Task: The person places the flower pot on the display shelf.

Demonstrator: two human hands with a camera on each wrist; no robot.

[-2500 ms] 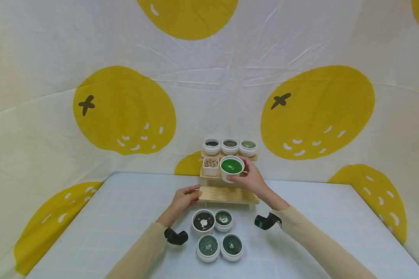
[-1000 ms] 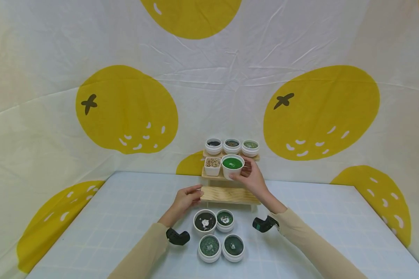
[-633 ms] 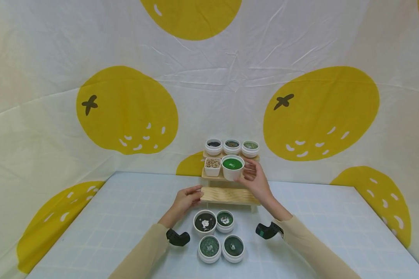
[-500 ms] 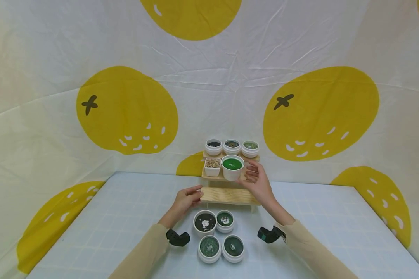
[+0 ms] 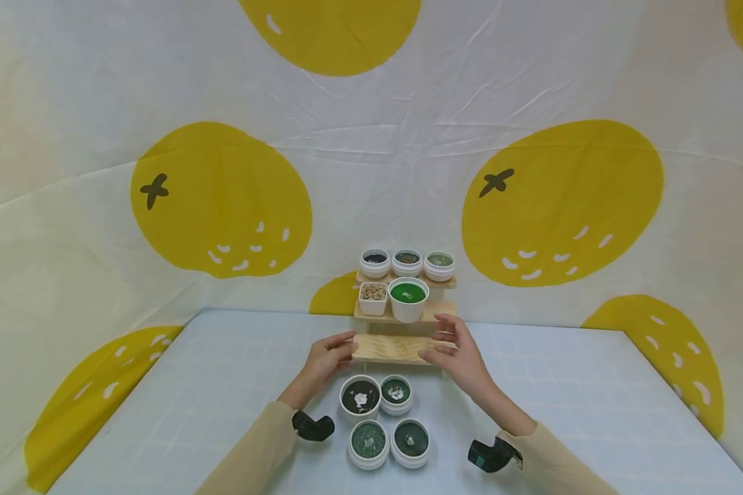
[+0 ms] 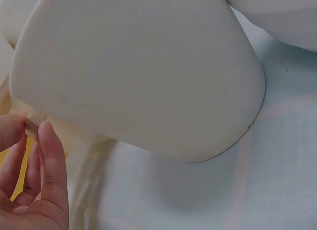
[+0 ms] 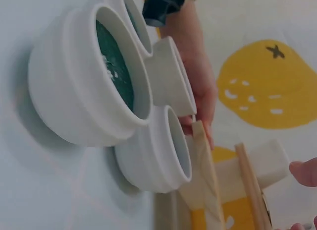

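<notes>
A wooden three-tier stand (image 5: pixel 390 348) stands at the back of the table. My left hand (image 5: pixel 322 366) pinches the left end of its lowest tier between thumb and fingers; the left wrist view shows the wood corner (image 6: pixel 32 127) between them. My right hand (image 5: pixel 463 357) hovers at that tier's right end, fingers loosely curved and holding nothing. On the middle tier sit a white cup of bright green filling (image 5: pixel 408 294) and, left of it, a square white cup of tan bits (image 5: pixel 373 301). Only fingertips (image 7: pixel 304 171) of my right hand show in the right wrist view.
Three small white bowls (image 5: pixel 407 264) line the top tier. In front of the stand are a larger white bowl with dark filling (image 5: pixel 360 399), a small one (image 5: pixel 396 395) beside it, and two bowls with dark green filling (image 5: pixel 368 441) nearer me. A fruit-print cloth (image 5: pixel 390 172) hangs behind.
My right hand has let go of the green-filled cup, leaving it on the middle tier, and moved down and right to the lowest tier's end. The left hand stays at the stand.
</notes>
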